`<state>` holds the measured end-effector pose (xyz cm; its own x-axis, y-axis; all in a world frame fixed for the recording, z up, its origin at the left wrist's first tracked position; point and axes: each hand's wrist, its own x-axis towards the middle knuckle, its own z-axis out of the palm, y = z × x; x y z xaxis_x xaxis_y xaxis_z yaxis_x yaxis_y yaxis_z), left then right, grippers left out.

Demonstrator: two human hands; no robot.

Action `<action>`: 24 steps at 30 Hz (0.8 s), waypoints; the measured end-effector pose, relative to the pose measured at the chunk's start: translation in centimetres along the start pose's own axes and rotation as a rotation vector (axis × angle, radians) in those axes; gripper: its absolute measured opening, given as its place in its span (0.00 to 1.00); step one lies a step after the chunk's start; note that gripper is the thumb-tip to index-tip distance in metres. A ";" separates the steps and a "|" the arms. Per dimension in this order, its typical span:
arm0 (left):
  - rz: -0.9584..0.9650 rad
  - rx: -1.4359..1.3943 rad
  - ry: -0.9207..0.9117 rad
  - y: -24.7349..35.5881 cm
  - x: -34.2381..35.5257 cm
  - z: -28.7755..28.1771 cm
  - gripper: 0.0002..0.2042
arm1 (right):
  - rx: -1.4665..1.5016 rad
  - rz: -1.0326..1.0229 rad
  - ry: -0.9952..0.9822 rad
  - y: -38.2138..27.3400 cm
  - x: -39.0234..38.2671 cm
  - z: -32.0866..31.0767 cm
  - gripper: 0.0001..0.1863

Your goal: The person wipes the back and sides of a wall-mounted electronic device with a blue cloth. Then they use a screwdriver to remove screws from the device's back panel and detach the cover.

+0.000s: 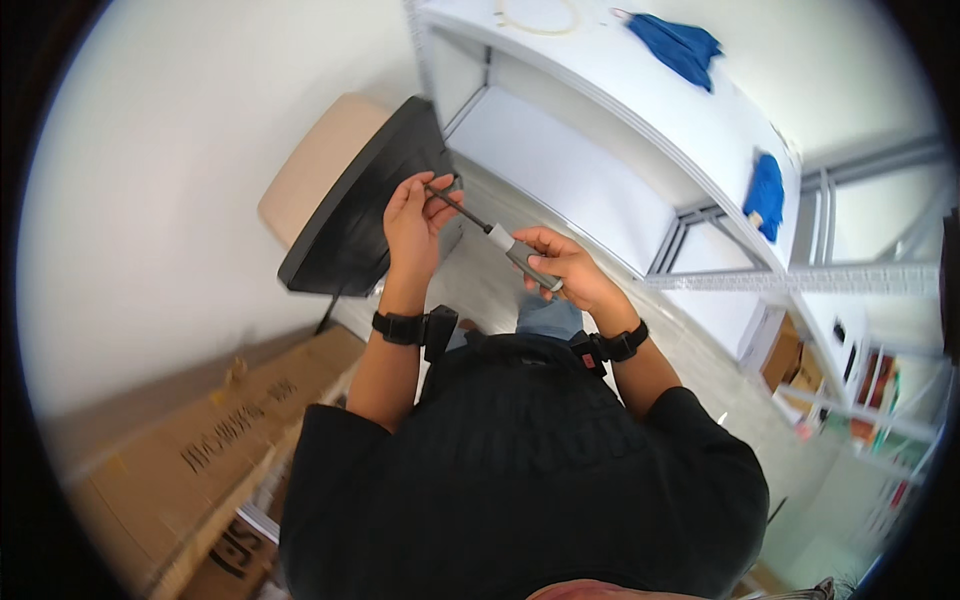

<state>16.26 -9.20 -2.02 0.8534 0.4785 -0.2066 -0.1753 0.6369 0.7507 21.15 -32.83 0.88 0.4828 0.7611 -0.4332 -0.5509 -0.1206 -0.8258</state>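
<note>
Beside the white shelving (690,120), the right hand (568,268) grips a tool (489,229) by its grey handle (522,258), and the left hand (412,225) pinches its dark shaft (465,211).

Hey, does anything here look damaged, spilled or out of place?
Nothing looks spilled or broken. Slightly untidy: two blue bundles lie loose at different angles on the white shelf top. The screwdriver-like tool shows no damage.

The handle (518,254) looks smooth plastic, the shaft (466,211) dark metal, the box (165,490) matt cardboard.
</note>
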 end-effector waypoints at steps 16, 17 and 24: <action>-0.278 0.387 -0.411 -15.6 10.8 25.5 0.09 | 0.383 -0.239 0.379 -3.1 -8.7 -23.3 0.20; -0.239 0.455 -0.430 -16.5 11.7 27.3 0.09 | 0.398 -0.259 0.399 -3.6 -9.1 -24.7 0.19; -0.261 0.566 -0.409 -24.8 18.5 36.8 0.10 | 0.463 -0.315 0.552 -6.7 -10.6 -34.1 0.20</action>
<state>54.47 -38.37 -1.35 0.9667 0.0208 -0.2551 0.2431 0.2371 0.9406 42.91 -61.81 -1.35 0.8647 0.2736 -0.4212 -0.5013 0.4186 -0.7573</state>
